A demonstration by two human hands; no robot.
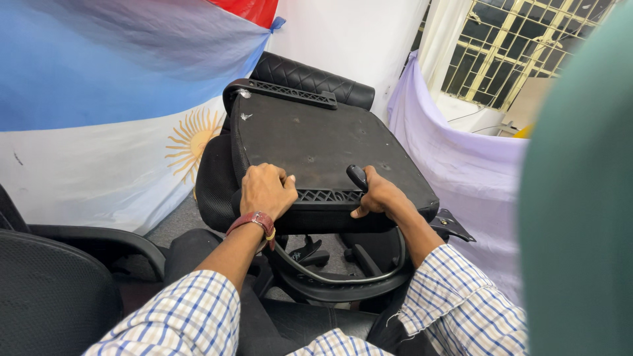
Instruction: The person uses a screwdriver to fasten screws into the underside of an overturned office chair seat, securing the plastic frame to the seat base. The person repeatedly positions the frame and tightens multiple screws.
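Flag cloth [119,112], blue and white with a yellow sun, hung at upper left. Mid-frame, the left hand [266,190] curled its fingers over the upturned chair seat [316,145]; the right hand [379,196] gripped a black tool [357,177].

No packages, labels, signs, screens seen; right side blocked.

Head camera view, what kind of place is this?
Probably an office room used for chair repair. Both hands grip an upturned chair seat, another office chair stands at left, and a barred window and draped cloth line the walls.
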